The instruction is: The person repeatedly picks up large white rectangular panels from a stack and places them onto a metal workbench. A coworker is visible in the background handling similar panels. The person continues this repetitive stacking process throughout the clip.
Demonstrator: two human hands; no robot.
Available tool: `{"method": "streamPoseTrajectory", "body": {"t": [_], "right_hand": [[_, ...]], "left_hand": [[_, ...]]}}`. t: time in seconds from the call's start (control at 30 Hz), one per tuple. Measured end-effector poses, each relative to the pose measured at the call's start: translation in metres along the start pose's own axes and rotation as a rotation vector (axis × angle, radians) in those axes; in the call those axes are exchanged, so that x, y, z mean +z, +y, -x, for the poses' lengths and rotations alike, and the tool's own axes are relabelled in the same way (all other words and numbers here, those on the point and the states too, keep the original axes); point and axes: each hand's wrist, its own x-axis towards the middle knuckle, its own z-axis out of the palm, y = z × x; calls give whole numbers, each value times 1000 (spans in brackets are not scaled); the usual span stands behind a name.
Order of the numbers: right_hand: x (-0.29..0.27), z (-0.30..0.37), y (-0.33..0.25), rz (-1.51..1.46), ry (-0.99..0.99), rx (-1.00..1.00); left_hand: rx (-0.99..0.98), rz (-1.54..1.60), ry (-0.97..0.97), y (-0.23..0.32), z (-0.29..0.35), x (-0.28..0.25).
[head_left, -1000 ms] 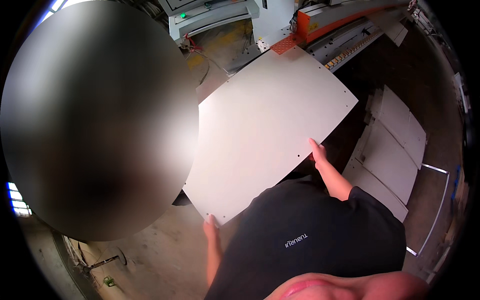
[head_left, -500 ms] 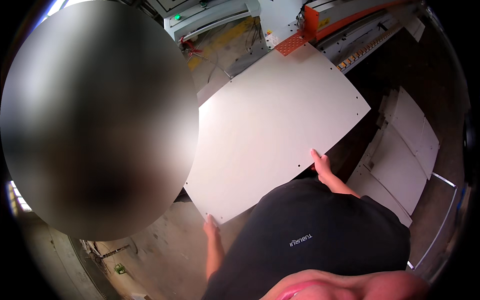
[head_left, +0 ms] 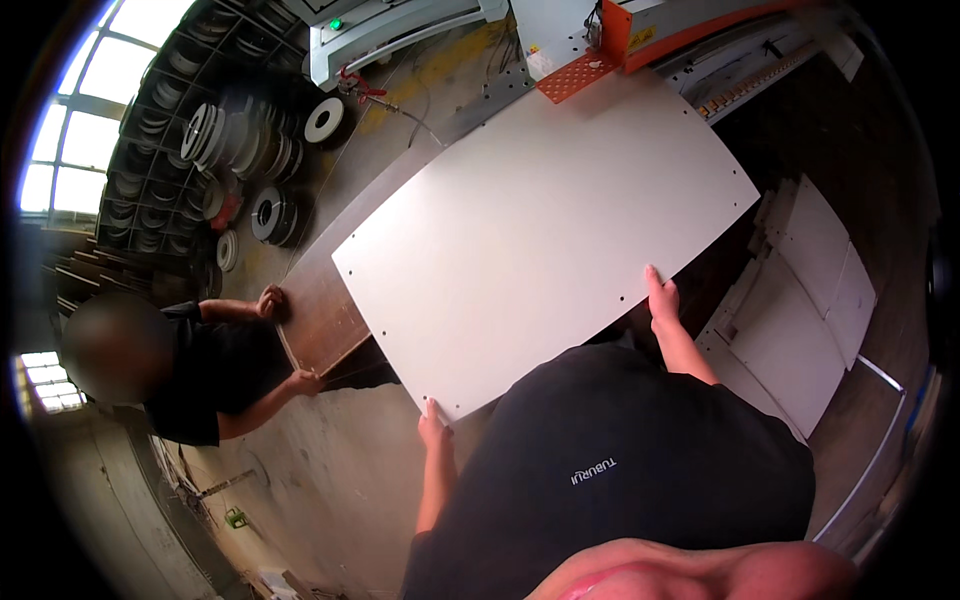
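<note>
A large white panel (head_left: 545, 220) with small dark holes near its edges lies slanted before me. My left hand (head_left: 434, 430) is closed on its near left corner, thumb on top. My right hand (head_left: 662, 300) grips the near edge further right, with its thumb on the top face and the other fingers hidden beneath. The panel's far end reaches under a perforated orange plate (head_left: 577, 80) on a machine. Past the panel's left end, a brown board (head_left: 325, 315) shows, partly covered by it.
A co-worker (head_left: 215, 365) at the left has both hands at the brown board's end. Stacked white panels (head_left: 790, 310) lie to my right. Edge-banding rolls (head_left: 245, 140) fill a rack and the floor at the far left. The grey machine (head_left: 400, 40) stands ahead.
The white panel and both my hands have shifted a little right and away from me. The large blur at the left has gone, and the co-worker, brown board and rolls now show.
</note>
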Motion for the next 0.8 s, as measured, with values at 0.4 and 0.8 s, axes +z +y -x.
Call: {"method": "streamPoseTrajectory", "body": {"t": [0.4,0.8], "right_hand": [[-47,-91,-5,-137,171,-41],[38,74,104,-82,-218,95]], "left_hand": [[326,-438,-384,3,26,61],[681,-861,-999,59,16,120]]}}
